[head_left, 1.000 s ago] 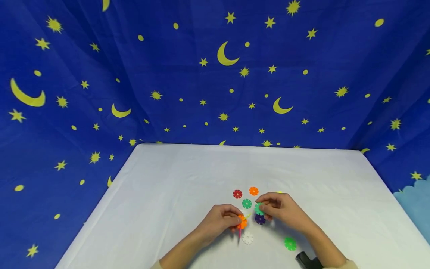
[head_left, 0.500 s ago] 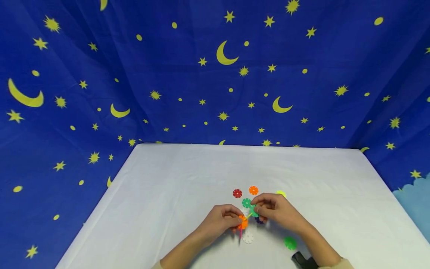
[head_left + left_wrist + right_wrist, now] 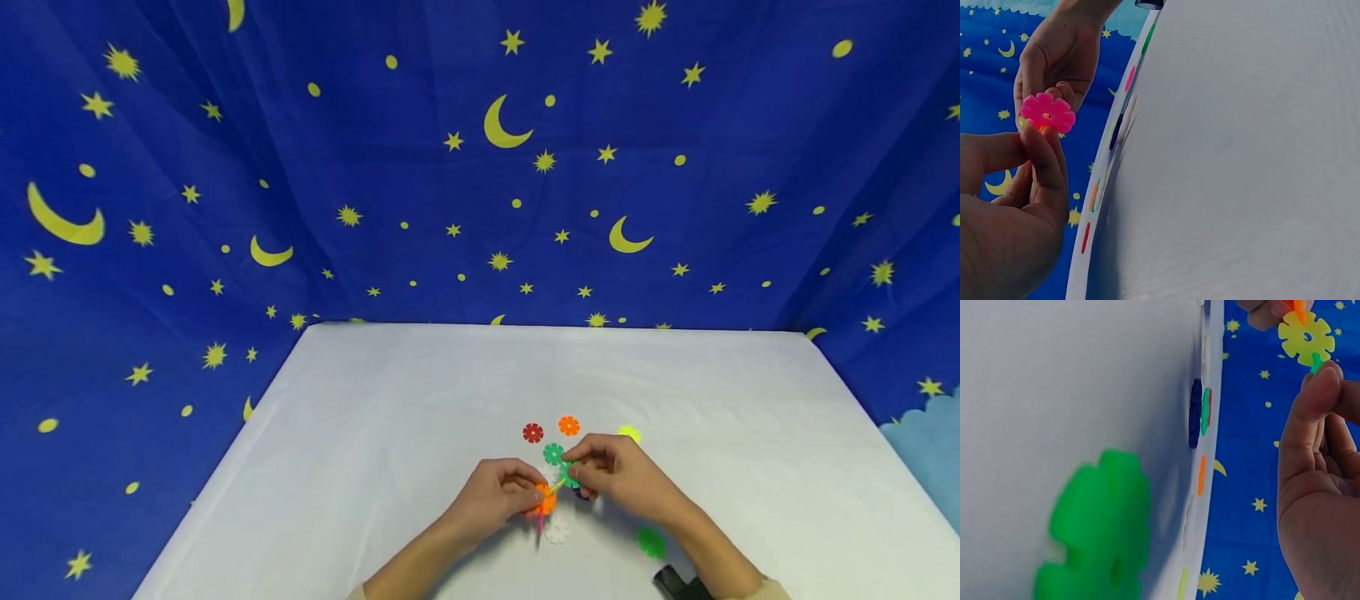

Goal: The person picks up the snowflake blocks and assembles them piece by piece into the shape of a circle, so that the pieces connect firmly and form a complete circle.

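In the head view my left hand point(image 3: 491, 504) pinches an orange notched disc point(image 3: 549, 502) by its edge, above the table. A pink notched disc point(image 3: 1054, 115) and a yellow notched disc point(image 3: 1321, 345) are joined to this orange disc. Between thumb and fingers my right hand point(image 3: 630, 475) pinches a teal-green notched disc point(image 3: 567, 477). In the right wrist view that green disc meets the yellow disc's lower edge; how deep their slots sit is hidden by the fingertips.
Loose notched discs lie on the white table point(image 3: 405, 400): red point(image 3: 533, 432), orange point(image 3: 569, 426), teal point(image 3: 553, 454), yellow point(image 3: 630, 432), white point(image 3: 557, 533) and green point(image 3: 651, 542). A dark purple disc point(image 3: 581, 493) is partly behind my right hand. A black object point(image 3: 675, 582) sits by the right forearm.
My right hand has moved left with the teal-green disc, bringing it against the yellow disc. The left hand has stayed nearly in place, holding the joined discs.
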Action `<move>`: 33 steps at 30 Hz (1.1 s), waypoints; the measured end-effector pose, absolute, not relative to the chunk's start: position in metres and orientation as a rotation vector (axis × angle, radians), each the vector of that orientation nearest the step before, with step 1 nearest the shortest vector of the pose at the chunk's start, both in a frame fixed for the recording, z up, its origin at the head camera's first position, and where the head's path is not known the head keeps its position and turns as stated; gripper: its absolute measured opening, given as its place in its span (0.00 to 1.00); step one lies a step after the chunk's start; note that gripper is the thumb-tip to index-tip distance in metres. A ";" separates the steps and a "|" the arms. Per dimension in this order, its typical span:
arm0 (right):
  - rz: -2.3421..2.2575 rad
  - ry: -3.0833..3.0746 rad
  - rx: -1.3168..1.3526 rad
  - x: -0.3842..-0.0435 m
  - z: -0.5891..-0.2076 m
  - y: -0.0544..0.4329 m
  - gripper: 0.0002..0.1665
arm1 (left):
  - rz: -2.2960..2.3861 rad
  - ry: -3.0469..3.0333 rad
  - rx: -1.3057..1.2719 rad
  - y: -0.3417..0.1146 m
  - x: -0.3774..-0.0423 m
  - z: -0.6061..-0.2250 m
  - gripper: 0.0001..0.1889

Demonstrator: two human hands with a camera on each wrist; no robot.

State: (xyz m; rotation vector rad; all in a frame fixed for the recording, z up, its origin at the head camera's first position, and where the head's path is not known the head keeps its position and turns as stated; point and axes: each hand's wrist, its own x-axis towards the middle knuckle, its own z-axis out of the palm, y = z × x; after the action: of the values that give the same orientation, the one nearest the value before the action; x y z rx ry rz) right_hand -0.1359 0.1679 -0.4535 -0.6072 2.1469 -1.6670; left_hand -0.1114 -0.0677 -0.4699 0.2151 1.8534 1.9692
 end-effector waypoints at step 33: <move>-1.643 2.170 -0.634 -0.132 -0.453 0.163 0.16 | 1.949 1.911 0.244 -0.059 -0.106 -0.466 0.07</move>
State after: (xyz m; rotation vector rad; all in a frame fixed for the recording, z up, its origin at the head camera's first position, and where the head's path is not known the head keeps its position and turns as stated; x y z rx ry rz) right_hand -0.1322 0.1635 -0.4526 -0.6343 2.1705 -1.6432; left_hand -0.1064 -0.0588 -0.4660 0.2436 1.9109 1.9491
